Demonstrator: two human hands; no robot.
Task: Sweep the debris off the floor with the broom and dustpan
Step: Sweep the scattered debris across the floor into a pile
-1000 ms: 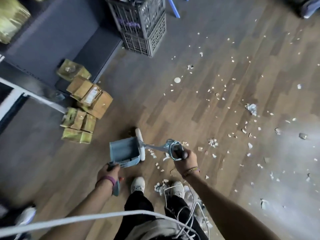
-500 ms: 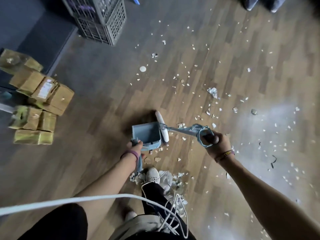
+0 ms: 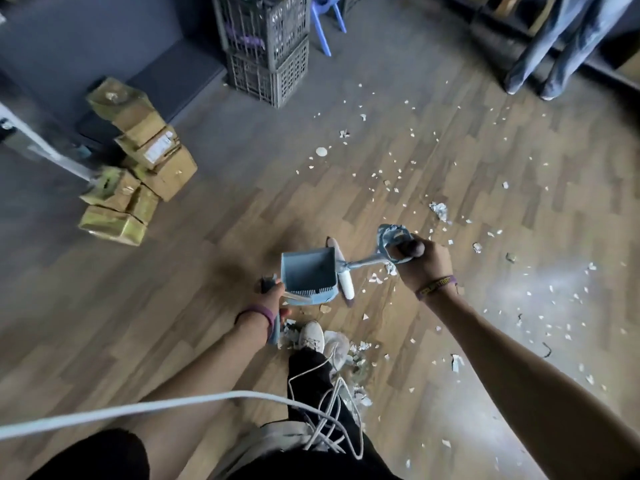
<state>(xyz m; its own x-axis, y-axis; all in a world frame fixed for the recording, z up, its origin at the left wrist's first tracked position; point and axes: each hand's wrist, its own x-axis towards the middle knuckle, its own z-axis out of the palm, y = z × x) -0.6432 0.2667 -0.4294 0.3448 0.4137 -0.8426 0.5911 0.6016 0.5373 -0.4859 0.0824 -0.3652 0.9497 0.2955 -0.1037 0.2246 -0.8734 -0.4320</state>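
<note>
1. head view: left hand [image 3: 273, 299] grips dustpan [image 3: 308, 271] handle, right hand [image 3: 420, 263] grips broom [image 3: 363, 263] handle; hands apart.
2. broom head touching dustpan mouth, centre.
3. debris [image 3: 438, 209] strewn over floor [image 3: 173, 306], 12 to 4 o'clock; clump by shoe [image 3: 311, 336], 6 o'clock.
4. judged: most sweeping left.

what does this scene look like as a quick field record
left hand: grips dustpan handle
right hand: grips broom handle
broom head: beside the dustpan's right edge
debris: scattered over the floor, mostly right of the dustpan
background: boxes, stacked crates
</note>
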